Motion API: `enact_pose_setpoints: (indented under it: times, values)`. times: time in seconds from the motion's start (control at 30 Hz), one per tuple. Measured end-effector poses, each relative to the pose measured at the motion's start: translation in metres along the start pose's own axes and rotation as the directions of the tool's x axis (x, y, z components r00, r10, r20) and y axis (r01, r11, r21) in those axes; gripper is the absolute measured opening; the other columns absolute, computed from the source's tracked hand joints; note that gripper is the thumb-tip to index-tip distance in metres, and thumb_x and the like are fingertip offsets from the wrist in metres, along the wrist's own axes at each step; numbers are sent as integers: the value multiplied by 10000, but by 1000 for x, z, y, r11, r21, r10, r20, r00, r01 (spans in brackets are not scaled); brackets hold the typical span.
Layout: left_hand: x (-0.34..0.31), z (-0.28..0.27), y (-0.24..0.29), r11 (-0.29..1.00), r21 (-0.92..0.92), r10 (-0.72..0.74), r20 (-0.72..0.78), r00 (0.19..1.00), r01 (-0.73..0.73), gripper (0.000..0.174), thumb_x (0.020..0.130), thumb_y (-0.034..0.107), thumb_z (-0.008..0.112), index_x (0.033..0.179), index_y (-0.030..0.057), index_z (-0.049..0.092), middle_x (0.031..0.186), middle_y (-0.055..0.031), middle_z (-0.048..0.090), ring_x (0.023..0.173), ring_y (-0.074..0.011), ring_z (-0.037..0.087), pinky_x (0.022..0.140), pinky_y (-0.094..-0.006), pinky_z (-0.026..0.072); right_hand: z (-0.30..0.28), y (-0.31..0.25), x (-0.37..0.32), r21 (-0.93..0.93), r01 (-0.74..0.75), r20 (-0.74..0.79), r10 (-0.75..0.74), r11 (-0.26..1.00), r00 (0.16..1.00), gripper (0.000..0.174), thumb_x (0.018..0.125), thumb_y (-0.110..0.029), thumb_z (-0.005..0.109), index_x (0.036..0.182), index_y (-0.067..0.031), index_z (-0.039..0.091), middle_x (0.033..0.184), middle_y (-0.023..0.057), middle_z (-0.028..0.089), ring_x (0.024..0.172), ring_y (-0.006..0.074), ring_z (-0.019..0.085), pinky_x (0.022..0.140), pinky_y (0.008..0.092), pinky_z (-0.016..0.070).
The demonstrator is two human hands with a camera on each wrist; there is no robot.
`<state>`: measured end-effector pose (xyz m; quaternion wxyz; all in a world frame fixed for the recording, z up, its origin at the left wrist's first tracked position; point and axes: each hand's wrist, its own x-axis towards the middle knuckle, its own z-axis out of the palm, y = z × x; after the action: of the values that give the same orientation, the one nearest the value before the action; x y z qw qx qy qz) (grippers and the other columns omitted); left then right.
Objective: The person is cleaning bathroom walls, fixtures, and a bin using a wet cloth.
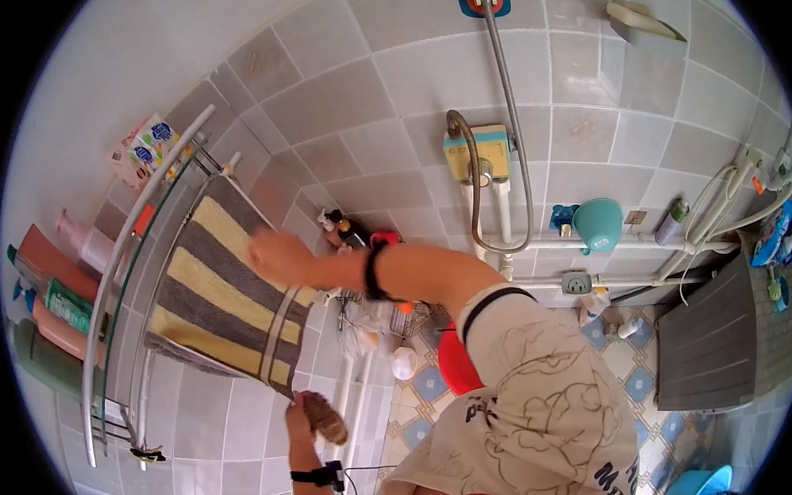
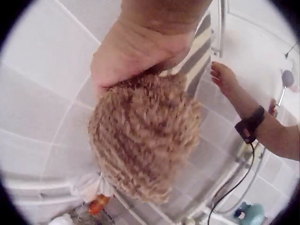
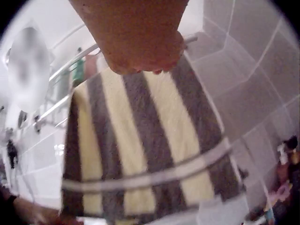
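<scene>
In the head view my left hand [image 1: 301, 420] is low, beside the bottom corner of a hanging striped towel [image 1: 225, 281]. It grips a brown shaggy chenille cloth [image 2: 145, 136], which hangs below the fingers in the left wrist view. My right hand [image 1: 278, 256] is in front of the towel's upper part, its fingers loosely bent with nothing seen in them. The towel, grey and pale yellow, drapes from a rail [image 3: 61, 105] and fills much of the right wrist view.
A glass shelf with a white rail [image 1: 106, 298] holds several bottles and a tissue pack [image 1: 146, 150]. On the tiled wall are a shower hose [image 1: 514, 121], a water valve box and a teal cup [image 1: 598, 224]. A red basin [image 1: 457, 363] stands on the floor.
</scene>
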<state>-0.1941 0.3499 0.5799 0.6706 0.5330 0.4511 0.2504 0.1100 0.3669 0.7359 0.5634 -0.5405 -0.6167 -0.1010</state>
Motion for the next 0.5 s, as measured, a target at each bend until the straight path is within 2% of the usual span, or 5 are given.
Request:
enact_pose_setpoints:
  times: [0.1,0.17,0.2,0.4,0.5]
  values:
    - [3,54,2,990,-78,119,33,992,-116,410,913,361,415,1042,-11,529,962,-77,577,860,-182,557,760,-300,452,-5,-16,-107,118,-131,797,-15,984,603,590,737,-511,589,1092,-48,501,1060,156,543,978,288,533,799,374,430]
    - [14,87,14,964,-174,229,162,960,-201,448,920,358,395,1136,-23,489,1086,-90,532,1001,-174,505,854,-293,400,8,-4,-180,120,-437,859,128,891,496,948,673,-470,683,1285,91,226,1260,247,383,1161,309,399,967,338,325]
    - [11,108,28,968,-96,246,161,956,-233,446,922,356,390,1141,-18,495,1109,-88,521,1010,-165,497,865,-289,392,-6,-13,-199,557,-584,722,3,590,692,934,654,-386,725,1304,52,218,1248,200,401,1167,270,390,964,326,321]
    - [12,178,46,776,345,403,371,836,-528,370,914,301,405,1073,0,552,922,-125,605,855,-226,574,777,-302,430,-105,20,-227,562,-732,612,402,384,681,704,691,-171,701,1272,-19,334,1208,79,455,1092,184,447,936,306,360]
    - [18,198,47,523,511,450,514,731,-682,352,913,297,403,1002,2,573,849,-172,602,794,-262,584,728,-324,441,-163,52,-255,472,-852,514,715,227,475,454,737,-134,655,1136,-20,473,1056,70,542,945,161,523,858,309,408]
